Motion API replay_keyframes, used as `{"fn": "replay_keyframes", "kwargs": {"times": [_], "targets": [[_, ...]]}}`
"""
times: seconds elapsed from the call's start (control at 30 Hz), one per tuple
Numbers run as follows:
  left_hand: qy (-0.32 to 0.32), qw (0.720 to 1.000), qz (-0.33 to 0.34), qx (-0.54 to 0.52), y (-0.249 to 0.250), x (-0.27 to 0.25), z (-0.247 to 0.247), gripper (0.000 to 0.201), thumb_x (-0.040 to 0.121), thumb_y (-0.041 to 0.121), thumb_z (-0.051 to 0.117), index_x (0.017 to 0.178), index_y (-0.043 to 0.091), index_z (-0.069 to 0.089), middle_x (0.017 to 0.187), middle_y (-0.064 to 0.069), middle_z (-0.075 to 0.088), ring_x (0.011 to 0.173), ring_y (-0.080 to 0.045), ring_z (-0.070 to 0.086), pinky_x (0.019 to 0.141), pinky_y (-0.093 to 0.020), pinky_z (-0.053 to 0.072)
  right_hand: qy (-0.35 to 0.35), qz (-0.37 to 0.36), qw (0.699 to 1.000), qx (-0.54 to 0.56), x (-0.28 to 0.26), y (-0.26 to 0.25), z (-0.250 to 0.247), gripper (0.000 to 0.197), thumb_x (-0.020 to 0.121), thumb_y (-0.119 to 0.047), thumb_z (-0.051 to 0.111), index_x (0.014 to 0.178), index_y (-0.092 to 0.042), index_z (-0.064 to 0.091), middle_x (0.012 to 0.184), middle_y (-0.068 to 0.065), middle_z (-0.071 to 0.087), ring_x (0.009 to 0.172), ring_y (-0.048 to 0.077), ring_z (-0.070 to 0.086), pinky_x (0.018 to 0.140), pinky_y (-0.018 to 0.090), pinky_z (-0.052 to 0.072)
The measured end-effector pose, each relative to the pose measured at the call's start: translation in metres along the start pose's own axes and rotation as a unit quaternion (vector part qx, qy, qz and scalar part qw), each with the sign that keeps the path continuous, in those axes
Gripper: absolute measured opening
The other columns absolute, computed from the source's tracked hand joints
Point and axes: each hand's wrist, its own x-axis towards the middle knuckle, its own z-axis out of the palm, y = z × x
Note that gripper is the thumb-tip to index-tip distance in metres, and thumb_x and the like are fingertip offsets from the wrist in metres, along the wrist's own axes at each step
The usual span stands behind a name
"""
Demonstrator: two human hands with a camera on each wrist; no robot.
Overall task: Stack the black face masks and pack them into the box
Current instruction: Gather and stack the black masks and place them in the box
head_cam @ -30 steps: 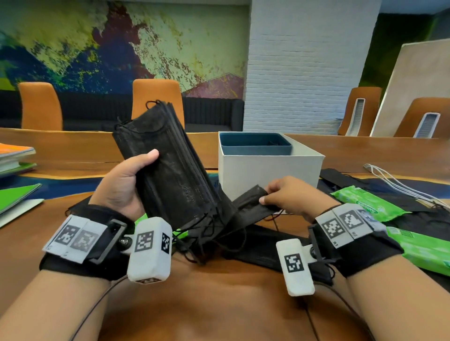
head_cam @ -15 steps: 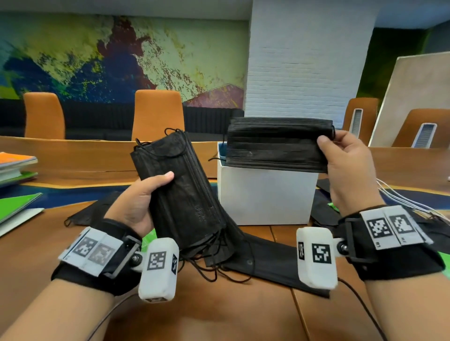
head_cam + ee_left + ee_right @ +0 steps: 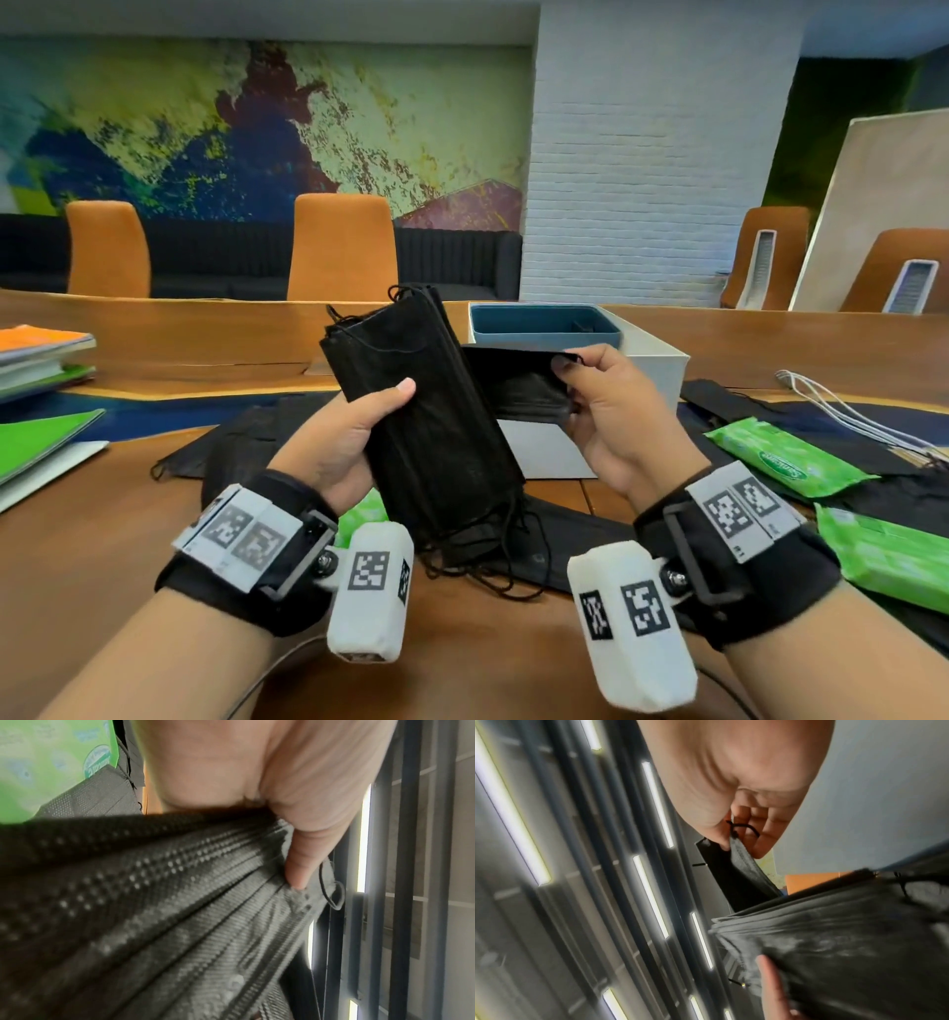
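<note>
At the far left of the table (image 3: 128, 519) sit some books (image 3: 41, 354). My left hand (image 3: 339, 442) is curled round a stack of masks (image 3: 426, 431) held up off the wood and tilted — its top end leans away to the left, its ear loops (image 3: 493, 570) dangle from the bottom end. My thumb lies across the front of the stack and the fingers wrap behind it; the left wrist view shows one fingertip pressing into the pleated edge. Just to the right, my right hand (image 3: 616, 416) pinches a single mask (image 3: 518, 380) by its top corner, thumb against fingers, and the mask's other end slips behind the stack. Both hang in front of the white box (image 3: 657, 360), which stands open with a blue tray (image 3: 544, 326) inside. More masks lie flat on the table below my hands. Further right are green wipe packs (image 3: 785, 457) and white cords (image 3: 847, 411).
</note>
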Motion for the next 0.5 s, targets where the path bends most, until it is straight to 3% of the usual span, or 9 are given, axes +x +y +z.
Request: {"fn": "replay_keyframes", "kwargs": {"times": [0.13,0.27,0.4,0.5], "targets": [[0.019,1.000,-0.022,0.005,-0.0021,0.0018,-0.0016,0.021,0.093,0.008,0.050,0.108,0.003,0.064,0.090,-0.011,0.074,0.078,-0.020,0.073,0.063,-0.031,0.060,0.020,0.023,0.995,0.091,0.0046,-0.0023,-0.0042,0.011,0.094,-0.002,0.051,0.092,-0.012,0.055,0.083,0.006,0.069,0.076,0.016,0.065,0.061,0.024,0.057],[0.013,0.999,-0.036,0.003,-0.0021,0.0020,-0.0013,0.021,0.094,0.009,0.049,0.106,0.002,0.064,0.090,-0.012,0.074,0.078,-0.021,0.073,0.061,-0.032,0.059,0.035,0.040,0.991,0.125,0.0096,0.0000,-0.0102,0.016,0.095,-0.002,0.049,0.108,-0.011,0.054,0.093,0.008,0.067,0.076,0.015,0.066,0.056,0.022,0.054],[0.014,0.999,-0.035,-0.012,-0.0027,0.0036,-0.0033,0.020,0.094,0.009,0.048,0.104,0.003,0.065,0.090,-0.012,0.074,0.078,-0.021,0.073,0.060,-0.032,0.059,0.037,0.061,0.989,0.133,0.0092,0.0031,-0.0102,0.013,0.095,-0.002,0.048,0.096,-0.013,0.055,0.087,0.007,0.067,0.063,0.011,0.068,0.054,0.021,0.054],[0.015,1.000,-0.023,-0.014,-0.0026,0.0045,-0.0045,0.021,0.094,0.009,0.048,0.107,0.003,0.064,0.091,-0.012,0.074,0.079,-0.021,0.073,0.061,-0.033,0.059,0.003,0.084,0.994,0.077,0.0040,0.0048,-0.0083,0.011,0.095,-0.003,0.048,0.092,-0.013,0.052,0.086,0.008,0.065,0.070,0.016,0.065,0.054,0.023,0.055]]}}
